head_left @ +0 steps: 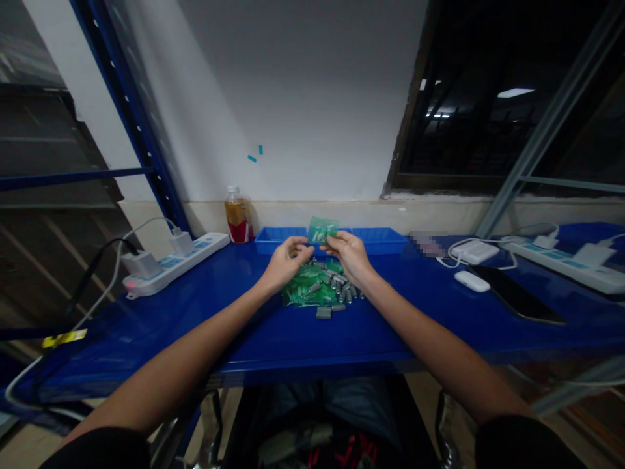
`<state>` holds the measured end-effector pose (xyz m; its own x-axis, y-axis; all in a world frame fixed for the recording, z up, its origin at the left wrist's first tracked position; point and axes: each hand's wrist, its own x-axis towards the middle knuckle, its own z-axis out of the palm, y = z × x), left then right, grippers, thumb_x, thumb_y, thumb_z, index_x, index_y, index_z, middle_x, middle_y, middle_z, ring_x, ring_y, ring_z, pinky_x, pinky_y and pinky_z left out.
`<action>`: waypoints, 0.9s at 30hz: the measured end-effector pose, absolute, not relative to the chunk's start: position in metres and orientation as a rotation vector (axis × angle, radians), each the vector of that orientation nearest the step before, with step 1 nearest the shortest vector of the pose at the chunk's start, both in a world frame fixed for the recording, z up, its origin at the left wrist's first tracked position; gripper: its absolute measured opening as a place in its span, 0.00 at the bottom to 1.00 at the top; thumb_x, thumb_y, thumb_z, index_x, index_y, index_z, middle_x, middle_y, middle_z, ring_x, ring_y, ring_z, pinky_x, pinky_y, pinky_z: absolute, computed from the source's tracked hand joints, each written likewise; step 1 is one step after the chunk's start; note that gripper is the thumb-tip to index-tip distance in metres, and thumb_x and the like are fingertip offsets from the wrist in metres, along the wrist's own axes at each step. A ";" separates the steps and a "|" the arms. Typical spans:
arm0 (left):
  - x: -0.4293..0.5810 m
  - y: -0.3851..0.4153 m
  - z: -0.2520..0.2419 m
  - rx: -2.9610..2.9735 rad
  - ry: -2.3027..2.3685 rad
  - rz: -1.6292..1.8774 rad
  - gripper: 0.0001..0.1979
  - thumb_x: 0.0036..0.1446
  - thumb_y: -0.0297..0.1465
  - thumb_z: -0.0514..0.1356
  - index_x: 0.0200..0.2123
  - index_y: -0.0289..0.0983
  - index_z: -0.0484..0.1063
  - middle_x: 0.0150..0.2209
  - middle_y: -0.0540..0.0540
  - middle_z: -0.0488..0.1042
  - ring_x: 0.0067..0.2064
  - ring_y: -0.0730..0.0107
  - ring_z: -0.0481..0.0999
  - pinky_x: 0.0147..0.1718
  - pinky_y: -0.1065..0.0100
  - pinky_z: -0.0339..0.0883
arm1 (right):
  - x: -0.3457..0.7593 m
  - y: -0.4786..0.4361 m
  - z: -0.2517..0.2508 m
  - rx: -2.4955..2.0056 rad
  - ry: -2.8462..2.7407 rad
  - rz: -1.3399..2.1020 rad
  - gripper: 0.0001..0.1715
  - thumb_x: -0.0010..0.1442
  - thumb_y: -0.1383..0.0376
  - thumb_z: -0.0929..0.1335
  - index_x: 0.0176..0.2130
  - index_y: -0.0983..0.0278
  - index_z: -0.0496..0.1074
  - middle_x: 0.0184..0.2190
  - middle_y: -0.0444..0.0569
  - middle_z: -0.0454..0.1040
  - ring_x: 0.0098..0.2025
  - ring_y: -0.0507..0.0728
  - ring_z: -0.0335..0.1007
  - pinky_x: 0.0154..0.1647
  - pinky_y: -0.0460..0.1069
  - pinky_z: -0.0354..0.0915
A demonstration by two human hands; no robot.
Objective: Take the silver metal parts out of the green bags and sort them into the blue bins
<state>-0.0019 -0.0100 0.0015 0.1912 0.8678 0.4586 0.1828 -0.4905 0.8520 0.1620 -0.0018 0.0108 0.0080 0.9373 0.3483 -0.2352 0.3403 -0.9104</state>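
A small green plastic bag [321,228] is pinched at its lower right corner by my right hand [352,253], above the pile and in front of the blue trays. Just left of the bag, my left hand [289,262] has its fingers curled and the thumb close to them; whatever they hold, if anything, is too small to make out. Below both hands lies a heap of green plastic bags [305,286] mixed with small grey metal cylinders [347,292]. A few grey pieces [323,313] lie at the heap's near edge.
Shallow blue trays [379,242] stand along the wall, with a drink bottle [237,216] to their left. Power strips with plugged-in chargers flank the blue table [205,326], one on the left [195,253], one on the right [566,262]. A white case [471,281] and phone [520,296] lie right.
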 end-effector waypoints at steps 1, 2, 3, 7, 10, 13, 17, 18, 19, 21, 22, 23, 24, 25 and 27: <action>-0.003 -0.008 0.001 1.808 0.962 1.312 0.16 0.53 0.40 0.60 0.37 0.34 0.66 0.28 0.49 0.69 0.30 0.73 0.69 0.31 0.70 0.63 | 0.161 -0.002 0.010 -0.781 -1.233 1.064 0.16 0.42 0.58 0.73 0.30 0.64 0.69 0.24 0.45 0.74 0.27 0.53 0.72 0.28 0.46 0.63; -0.005 -0.006 0.000 1.808 0.954 1.300 0.15 0.52 0.41 0.60 0.33 0.34 0.66 0.26 0.50 0.68 0.28 0.74 0.68 0.29 0.70 0.61 | 0.160 -0.002 0.010 -0.798 -1.258 1.050 0.16 0.42 0.58 0.73 0.29 0.64 0.70 0.24 0.44 0.74 0.26 0.53 0.72 0.28 0.46 0.63; -0.007 -0.004 0.001 1.810 0.960 1.296 0.15 0.52 0.41 0.60 0.30 0.34 0.66 0.25 0.50 0.68 0.27 0.74 0.67 0.28 0.71 0.60 | 0.159 -0.002 0.009 -0.811 -1.279 1.032 0.16 0.42 0.57 0.73 0.29 0.65 0.70 0.23 0.44 0.74 0.25 0.53 0.71 0.27 0.46 0.62; -0.014 -0.001 0.008 1.801 1.004 1.313 0.14 0.49 0.39 0.62 0.24 0.34 0.66 0.22 0.51 0.68 0.26 0.74 0.65 0.27 0.71 0.57 | 0.155 0.000 0.008 -0.834 -1.359 0.974 0.15 0.43 0.57 0.73 0.25 0.65 0.68 0.20 0.43 0.72 0.24 0.53 0.71 0.25 0.45 0.62; -0.017 0.000 0.014 1.742 0.999 1.311 0.13 0.47 0.38 0.63 0.23 0.33 0.67 0.22 0.50 0.69 0.26 0.74 0.66 0.28 0.72 0.57 | 0.155 0.001 0.008 -0.847 -1.423 0.910 0.13 0.47 0.58 0.71 0.24 0.64 0.66 0.20 0.43 0.71 0.24 0.55 0.72 0.25 0.46 0.62; -0.018 0.000 0.016 1.597 1.040 1.241 0.15 0.47 0.40 0.63 0.23 0.33 0.68 0.22 0.50 0.68 0.24 0.75 0.65 0.25 0.72 0.57 | 0.160 -0.003 0.008 -0.837 -1.608 0.590 0.08 0.53 0.62 0.67 0.26 0.64 0.69 0.23 0.45 0.71 0.28 0.56 0.72 0.30 0.48 0.65; -0.018 -0.001 0.018 1.293 0.996 1.037 0.23 0.53 0.49 0.56 0.29 0.32 0.69 0.25 0.44 0.71 0.25 0.72 0.69 0.25 0.70 0.62 | 0.168 -0.008 0.005 -0.745 -1.856 0.054 0.11 0.55 0.70 0.64 0.34 0.62 0.75 0.33 0.49 0.72 0.39 0.56 0.69 0.42 0.50 0.64; -0.018 -0.001 0.018 1.276 0.962 1.029 0.23 0.53 0.49 0.56 0.31 0.32 0.69 0.27 0.43 0.72 0.26 0.71 0.70 0.26 0.70 0.63 | 0.168 -0.008 0.003 -0.737 -1.870 -0.004 0.13 0.55 0.71 0.63 0.35 0.62 0.76 0.35 0.50 0.71 0.39 0.56 0.68 0.43 0.50 0.64; -0.018 -0.002 0.018 1.305 0.945 1.058 0.22 0.53 0.48 0.57 0.32 0.32 0.69 0.28 0.43 0.72 0.27 0.70 0.71 0.26 0.70 0.64 | 0.169 -0.007 0.002 -0.738 -1.877 -0.038 0.15 0.55 0.72 0.62 0.37 0.63 0.76 0.35 0.51 0.70 0.40 0.56 0.67 0.43 0.50 0.64; -0.018 -0.002 0.017 1.475 0.995 1.195 0.16 0.52 0.42 0.60 0.34 0.33 0.68 0.28 0.45 0.71 0.28 0.70 0.71 0.26 0.71 0.64 | 0.167 -0.006 -0.001 -0.755 -1.891 -0.048 0.17 0.55 0.73 0.62 0.38 0.63 0.76 0.37 0.52 0.67 0.41 0.56 0.66 0.44 0.50 0.64; -0.018 -0.003 0.016 1.606 1.049 1.276 0.14 0.51 0.39 0.61 0.34 0.33 0.68 0.28 0.47 0.71 0.28 0.70 0.71 0.27 0.71 0.64 | 0.165 -0.006 -0.001 -0.776 -1.890 -0.022 0.16 0.55 0.72 0.62 0.39 0.64 0.76 0.37 0.52 0.66 0.41 0.56 0.66 0.44 0.50 0.63; -0.018 -0.004 0.013 1.762 1.102 1.345 0.12 0.52 0.36 0.61 0.35 0.33 0.68 0.28 0.47 0.71 0.29 0.70 0.71 0.28 0.71 0.64 | 0.163 -0.005 -0.002 -0.807 -1.874 0.027 0.15 0.55 0.71 0.62 0.38 0.64 0.76 0.38 0.52 0.66 0.42 0.56 0.66 0.45 0.50 0.63; -0.018 -0.005 0.011 1.938 1.141 1.391 0.10 0.53 0.34 0.60 0.36 0.34 0.69 0.29 0.47 0.71 0.31 0.69 0.71 0.29 0.70 0.64 | 0.160 -0.005 -0.002 -0.842 -1.847 0.102 0.13 0.56 0.68 0.63 0.36 0.64 0.76 0.37 0.52 0.67 0.41 0.56 0.66 0.44 0.51 0.63; -0.017 -0.007 0.008 2.124 1.156 1.415 0.09 0.54 0.33 0.59 0.37 0.34 0.69 0.30 0.47 0.72 0.32 0.68 0.71 0.31 0.69 0.65 | 0.158 -0.004 -0.002 -0.882 -1.809 0.205 0.12 0.58 0.65 0.63 0.33 0.65 0.76 0.35 0.51 0.67 0.40 0.56 0.66 0.43 0.51 0.64; -0.016 -0.010 0.004 2.464 1.128 1.421 0.07 0.57 0.31 0.56 0.39 0.35 0.70 0.34 0.46 0.72 0.37 0.67 0.71 0.37 0.67 0.65 | 0.154 -0.004 -0.001 -0.947 -1.708 0.469 0.20 0.61 0.57 0.61 0.28 0.65 0.74 0.29 0.49 0.69 0.35 0.56 0.68 0.39 0.51 0.64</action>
<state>-0.0165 -0.0096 0.0040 0.2983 0.6306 0.7166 0.5547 -0.7254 0.4075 0.1540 -0.0036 -0.0007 -0.1070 0.7826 0.6133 0.3592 0.6056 -0.7101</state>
